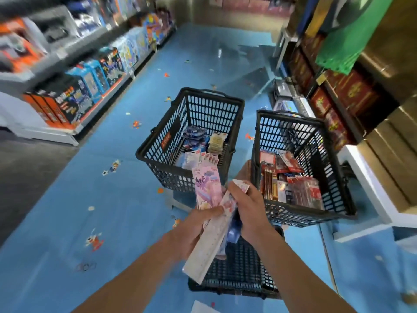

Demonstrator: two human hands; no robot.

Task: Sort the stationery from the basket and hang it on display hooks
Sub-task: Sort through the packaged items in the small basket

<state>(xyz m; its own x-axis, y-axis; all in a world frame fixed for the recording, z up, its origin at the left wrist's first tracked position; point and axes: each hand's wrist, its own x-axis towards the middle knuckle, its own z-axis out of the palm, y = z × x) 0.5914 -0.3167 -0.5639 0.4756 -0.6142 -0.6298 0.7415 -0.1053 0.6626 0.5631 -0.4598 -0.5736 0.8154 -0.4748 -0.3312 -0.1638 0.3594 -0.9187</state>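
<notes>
My left hand [198,224] grips a bundle of long flat stationery packs: a pink cartoon pack [206,188] stands up out of it and a pale ruler pack [208,249] slants down to the lower left. My right hand [244,205] pinches the upper end of the ruler pack. Both hands hover above a black basket [237,274] right below me; its contents are mostly hidden. A second black basket [194,123] ahead holds blue, white and pink packs. A third black basket [311,170] to the right holds pencils and red-labelled packs.
The baskets stand on a blue floor [112,199] with small cartoon stickers. Shelves of boxed toys [74,93] line the left side. At the right are shelves with red boxes [347,93], green sheets [345,41] and a white base [365,177].
</notes>
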